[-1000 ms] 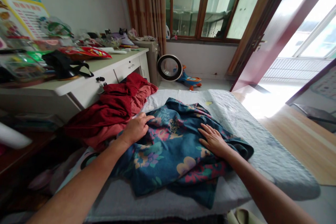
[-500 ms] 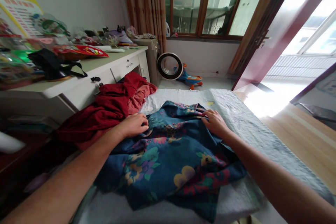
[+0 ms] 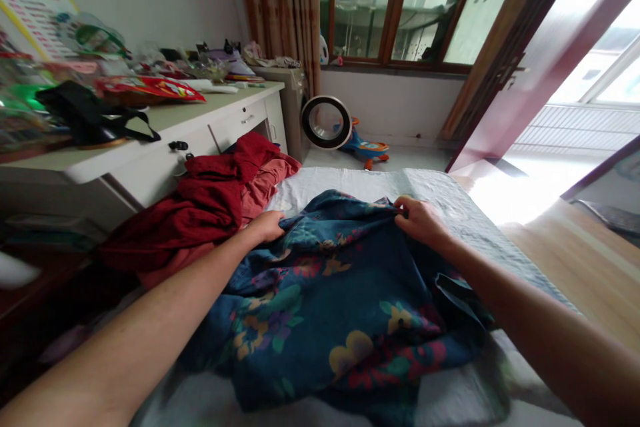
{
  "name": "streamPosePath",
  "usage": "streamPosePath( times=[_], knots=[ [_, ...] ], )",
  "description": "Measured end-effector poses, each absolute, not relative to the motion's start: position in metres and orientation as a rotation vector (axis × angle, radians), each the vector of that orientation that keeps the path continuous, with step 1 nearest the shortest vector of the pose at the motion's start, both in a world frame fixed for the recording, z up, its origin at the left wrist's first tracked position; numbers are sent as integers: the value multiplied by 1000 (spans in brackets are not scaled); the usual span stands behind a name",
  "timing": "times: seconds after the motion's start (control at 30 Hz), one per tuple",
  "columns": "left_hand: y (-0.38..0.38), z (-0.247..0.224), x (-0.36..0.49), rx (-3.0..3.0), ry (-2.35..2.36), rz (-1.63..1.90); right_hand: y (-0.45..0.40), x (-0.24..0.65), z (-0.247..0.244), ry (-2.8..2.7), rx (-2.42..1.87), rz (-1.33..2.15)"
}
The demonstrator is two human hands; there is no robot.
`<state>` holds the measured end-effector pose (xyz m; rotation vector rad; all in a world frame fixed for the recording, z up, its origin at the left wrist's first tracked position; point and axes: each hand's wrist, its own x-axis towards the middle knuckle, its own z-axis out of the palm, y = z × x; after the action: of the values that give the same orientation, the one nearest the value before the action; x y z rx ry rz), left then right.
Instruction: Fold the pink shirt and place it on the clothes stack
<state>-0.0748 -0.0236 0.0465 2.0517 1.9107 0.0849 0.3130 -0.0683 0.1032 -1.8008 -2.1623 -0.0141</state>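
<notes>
A dark blue garment with a flower print (image 3: 330, 307), perhaps a shirt, lies spread and rumpled before me. My left hand (image 3: 270, 225) is closed on its far left edge, with the fingertips partly hidden by the cloth. On the far right edge, my right hand (image 3: 421, 219) pinches the fabric between thumb and fingers. The cloth between both hands is drawn up in a raised fold. Below my right forearm, an opening like a sleeve end (image 3: 457, 290) gapes. Underneath is a bed with a pale sheet (image 3: 425, 183).
Dark red cloth (image 3: 200, 207) is heaped left of the garment, against a white desk (image 3: 190, 123) crowded with things. Beyond the bed are a washing machine with its round door (image 3: 326, 122) open and a blue and orange ride-on toy (image 3: 367, 147). An open door (image 3: 530, 67) stands at right.
My right hand has closed on the edge and moved slightly right. Both hands have lifted the far edge a little, pulling it tauter. The sleeve-like opening on the right has widened.
</notes>
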Motion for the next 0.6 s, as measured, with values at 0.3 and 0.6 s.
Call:
streamPosePath(
  times=[0.3, 0.6],
  knots=[
    [14, 92, -34, 2253, 1921, 909, -110, 352, 135, -2063, -2078, -296],
    [2, 42, -28, 2025, 2014, -19, -100, 364, 89, -2586, -2175, 245]
  ],
)
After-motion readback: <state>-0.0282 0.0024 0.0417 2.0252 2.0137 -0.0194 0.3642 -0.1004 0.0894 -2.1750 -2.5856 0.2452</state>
